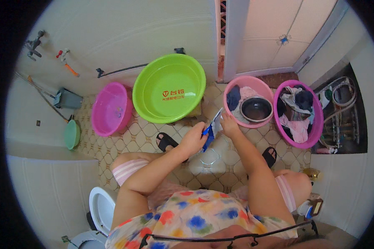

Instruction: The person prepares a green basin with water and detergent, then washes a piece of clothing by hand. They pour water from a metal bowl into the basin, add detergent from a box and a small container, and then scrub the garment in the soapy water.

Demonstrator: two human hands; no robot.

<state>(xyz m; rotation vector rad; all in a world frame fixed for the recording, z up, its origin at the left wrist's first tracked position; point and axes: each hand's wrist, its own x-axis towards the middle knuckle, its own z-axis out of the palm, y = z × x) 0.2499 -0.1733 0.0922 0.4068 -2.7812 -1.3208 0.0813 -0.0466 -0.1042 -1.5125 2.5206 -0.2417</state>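
A blue and white packet (212, 132), perhaps a soft bag, is held upright above the tiled floor between my knees. My left hand (195, 139) is closed around its blue side. At its white edge, the bent fingers of my right hand (229, 125) grip the packet. What is inside cannot be seen. Beyond my left hand a large lime-green basin (158, 112) leans tilted, with red printing inside. Just past my right hand stands a light pink basin (227, 93) of clothes, with a dark metal bowl (257, 109) on top of them.
A magenta basin (318, 120) full of clothes sits at the right, beside a wall recess with pipes (340, 112). Another pink basin (108, 108) stands left of the green one. Taps (64, 56) are on the left wall; a white toilet (102, 207) is at lower left.
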